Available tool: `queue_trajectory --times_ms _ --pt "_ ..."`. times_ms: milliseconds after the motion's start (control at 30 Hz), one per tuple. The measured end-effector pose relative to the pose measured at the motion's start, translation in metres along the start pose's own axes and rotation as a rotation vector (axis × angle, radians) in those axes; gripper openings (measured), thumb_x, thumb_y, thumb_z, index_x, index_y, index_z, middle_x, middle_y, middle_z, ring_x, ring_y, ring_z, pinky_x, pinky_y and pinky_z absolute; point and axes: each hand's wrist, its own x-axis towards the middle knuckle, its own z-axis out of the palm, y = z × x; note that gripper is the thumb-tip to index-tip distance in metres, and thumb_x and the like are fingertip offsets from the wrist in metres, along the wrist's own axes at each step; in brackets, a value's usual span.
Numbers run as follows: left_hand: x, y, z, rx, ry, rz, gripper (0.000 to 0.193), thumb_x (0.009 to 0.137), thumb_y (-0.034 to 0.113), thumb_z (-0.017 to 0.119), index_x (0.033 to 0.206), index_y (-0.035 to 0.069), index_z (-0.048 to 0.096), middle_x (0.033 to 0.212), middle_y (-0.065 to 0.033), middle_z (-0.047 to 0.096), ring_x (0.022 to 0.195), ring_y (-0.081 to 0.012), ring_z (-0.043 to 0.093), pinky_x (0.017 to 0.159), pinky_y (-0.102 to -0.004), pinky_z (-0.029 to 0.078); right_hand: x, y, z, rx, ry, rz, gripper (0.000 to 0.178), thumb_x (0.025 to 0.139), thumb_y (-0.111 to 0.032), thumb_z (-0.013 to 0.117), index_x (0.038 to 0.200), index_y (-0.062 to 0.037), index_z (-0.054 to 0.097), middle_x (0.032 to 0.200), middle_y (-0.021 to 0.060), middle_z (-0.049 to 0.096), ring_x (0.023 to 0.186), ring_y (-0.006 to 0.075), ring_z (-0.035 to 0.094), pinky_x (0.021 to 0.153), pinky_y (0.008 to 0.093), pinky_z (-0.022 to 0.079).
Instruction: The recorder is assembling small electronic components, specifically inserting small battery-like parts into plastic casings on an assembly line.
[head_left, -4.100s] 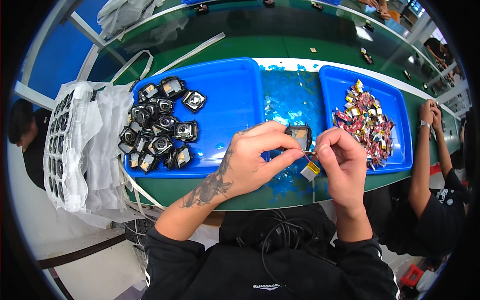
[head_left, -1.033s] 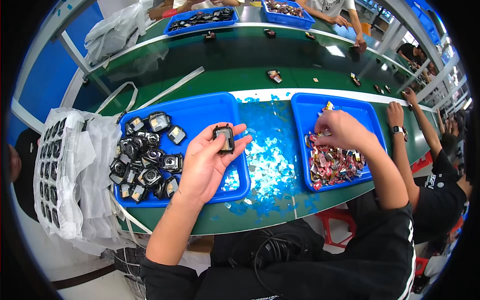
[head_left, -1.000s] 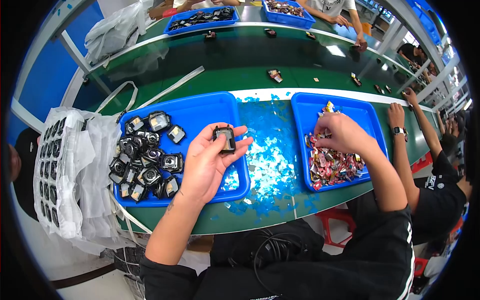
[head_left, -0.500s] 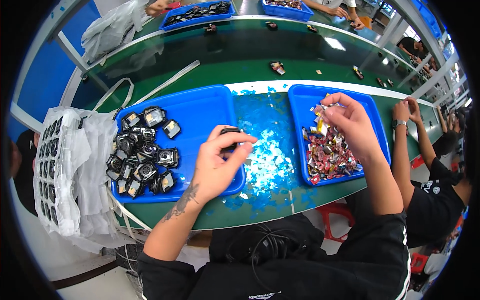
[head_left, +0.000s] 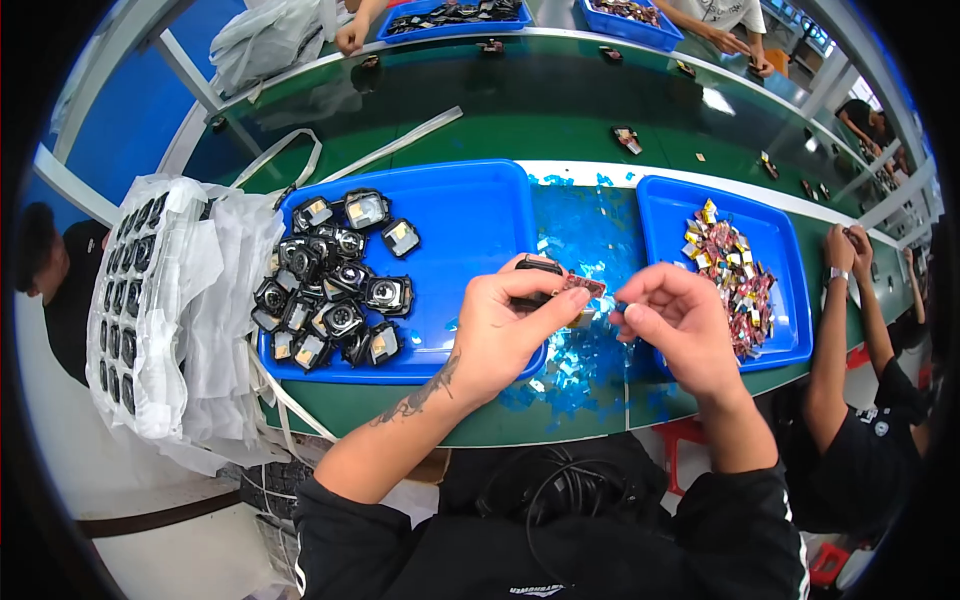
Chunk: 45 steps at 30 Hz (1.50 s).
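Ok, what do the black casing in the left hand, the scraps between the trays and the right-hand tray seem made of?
Black casing: probably hard plastic, from its dark sheen; the left hand hides much of it.
Scraps: likely thin plastic film, glossy blue, flat, some glaring white.
Right-hand tray: apparently moulded plastic, smooth, faintly shiny, evenly blue with rounded corners.
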Motion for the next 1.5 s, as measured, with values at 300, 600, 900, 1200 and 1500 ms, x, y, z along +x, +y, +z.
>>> queue_trajectory --times_ms 300,600,900,1200,1500 --pt "0.000 0.018 -0.012 0.534 -0.085 0.397 0.025 0.077 0.014 0.078 0.098 0.003 0.073 0.107 -0.0120 0.057 0.094 -0.0207 0.061 0.079 -0.0307 0.050 0.009 -0.020 0.007 -0.498 -0.029 -0.308 0.011 0.087 0.000 0.066 0.098 0.0036 0.064 0.088 0.0059 0.064 0.082 0.0093 0.061 0.071 0.0221 0.051" --pt "0.000 0.006 -0.006 0.425 -0.078 0.276 0.015 0.078 0.009 0.075 0.089 0.001 0.072 0.094 -0.0092 0.061 0.086 -0.0181 0.062 0.072 -0.0281 0.050 0.019 -0.008 0.025 -0.354 0.136 -0.231 0.013 0.081 0.002 0.071 0.088 -0.0001 0.061 0.081 0.0047 0.062 0.073 0.0113 0.061 0.064 0.0228 0.050" --pt "0.001 0.005 -0.008 0.372 0.047 0.168 0.015 0.077 0.010 0.074 0.090 0.001 0.072 0.096 -0.0087 0.061 0.080 -0.0145 0.060 0.066 -0.0263 0.048 0.008 0.005 0.026 -0.694 0.141 -0.379 0.012 0.084 0.004 0.066 0.091 0.0005 0.057 0.082 0.0081 0.058 0.069 0.0154 0.059 0.061 0.0272 0.049" --pt "-0.002 0.002 -0.003 0.437 0.032 0.225 0.015 0.077 0.011 0.075 0.089 0.003 0.072 0.100 -0.0107 0.061 0.084 -0.0170 0.063 0.066 -0.0270 0.049 0.023 0.000 0.021 -0.601 0.083 -0.343 0.012 0.086 0.002 0.065 0.094 0.0013 0.056 0.084 0.0090 0.060 0.072 0.0173 0.061 0.065 0.0271 0.051" --pt "0.001 0.004 -0.007 0.387 0.064 0.146 0.013 0.079 0.008 0.074 0.089 0.000 0.071 0.097 -0.0095 0.060 0.080 -0.0138 0.060 0.065 -0.0259 0.049 0.012 0.005 0.026 -0.935 0.182 -0.538 0.016 0.079 0.007 0.065 0.089 -0.0001 0.054 0.078 0.0115 0.056 0.066 0.0316 0.059 0.057 0.0389 0.047"
